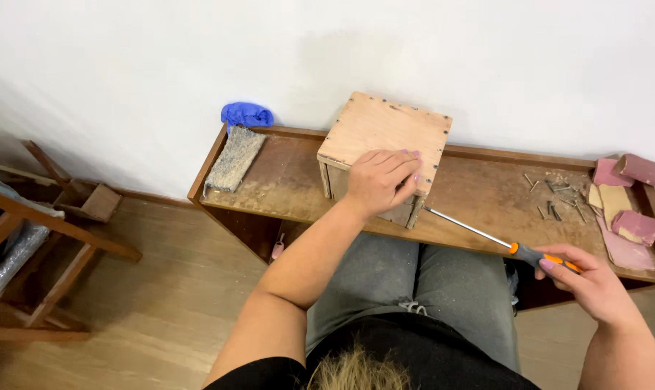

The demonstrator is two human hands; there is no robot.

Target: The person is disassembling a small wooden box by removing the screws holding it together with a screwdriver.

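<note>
A square wooden box (389,133) with small nails along its plywood top stands on a low wooden bench (479,198). My left hand (380,180) lies flat over the box's near edge and holds it down. My right hand (587,278) grips the grey and orange handle of a long screwdriver (479,232). Its metal shaft runs up and left, and the tip meets the box's lower right corner, next to my left fingers.
Loose nails (556,193) lie scattered on the bench's right part, beside pink and tan sandpaper pieces (626,217). A grey felt block (233,159) and a blue crumpled glove (246,114) sit at the bench's left end. Wooden furniture frames (46,217) stand on the floor at left.
</note>
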